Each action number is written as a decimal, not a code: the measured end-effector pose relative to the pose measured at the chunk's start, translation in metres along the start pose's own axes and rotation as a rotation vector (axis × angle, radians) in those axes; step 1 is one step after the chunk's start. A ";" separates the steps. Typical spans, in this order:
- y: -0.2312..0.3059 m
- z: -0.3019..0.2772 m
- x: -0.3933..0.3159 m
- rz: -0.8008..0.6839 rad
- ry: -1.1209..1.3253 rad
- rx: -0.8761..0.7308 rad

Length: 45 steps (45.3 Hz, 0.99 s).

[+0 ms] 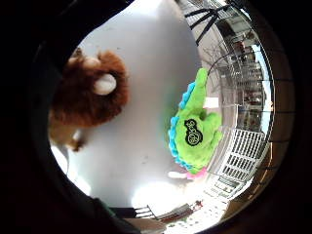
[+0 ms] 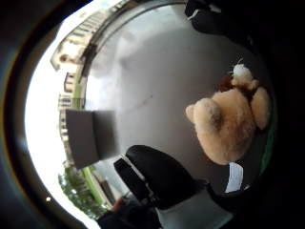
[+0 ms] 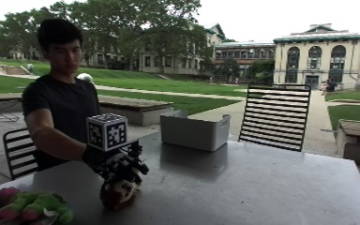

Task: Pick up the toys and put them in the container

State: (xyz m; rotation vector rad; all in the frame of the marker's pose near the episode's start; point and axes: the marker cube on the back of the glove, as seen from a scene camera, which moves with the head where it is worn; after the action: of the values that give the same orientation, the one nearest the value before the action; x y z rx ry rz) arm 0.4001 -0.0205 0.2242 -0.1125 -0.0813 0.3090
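the gloved right hand (image 3: 119, 165) sits right on top of the shaggy brown-and-cream plush toy (image 3: 119, 193), fingers curled down around its fluffy head, the toy resting on the smooth grey table (image 3: 249, 183). beside that toy, toward the table's near corner, lies a soft green plush (image 3: 38, 206) with blue scalloped trim and pink bits. beyond the toy, at the table's far edge, stands the boxy white container (image 3: 194, 131).

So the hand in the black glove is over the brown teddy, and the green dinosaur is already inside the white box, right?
Not quite. The gloved hand is over the brown teddy, but the green dinosaur lies on the table, far from the white box. The outside view shows it.
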 end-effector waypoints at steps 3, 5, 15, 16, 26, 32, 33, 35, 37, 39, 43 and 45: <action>-0.001 0.012 0.004 0.000 0.007 -0.009; -0.002 0.019 0.005 0.004 0.008 -0.010; -0.003 0.051 0.010 0.019 -0.028 -0.022; -0.003 0.052 0.011 0.023 -0.030 -0.022; 0.005 0.057 0.014 0.043 -0.028 0.010; 0.001 0.050 0.013 0.070 0.039 0.014; 0.001 0.049 0.013 0.077 0.045 0.017; 0.001 0.047 0.011 0.088 0.052 0.036; 0.002 0.045 0.010 0.098 0.057 0.071; 0.002 0.043 0.010 0.110 0.066 0.107; 0.001 0.038 0.011 0.126 0.116 0.144; 0.000 0.036 0.013 0.137 0.127 0.143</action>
State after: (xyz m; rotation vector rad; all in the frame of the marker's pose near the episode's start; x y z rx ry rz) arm 0.4088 -0.0134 0.2609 0.0048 0.0749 0.4423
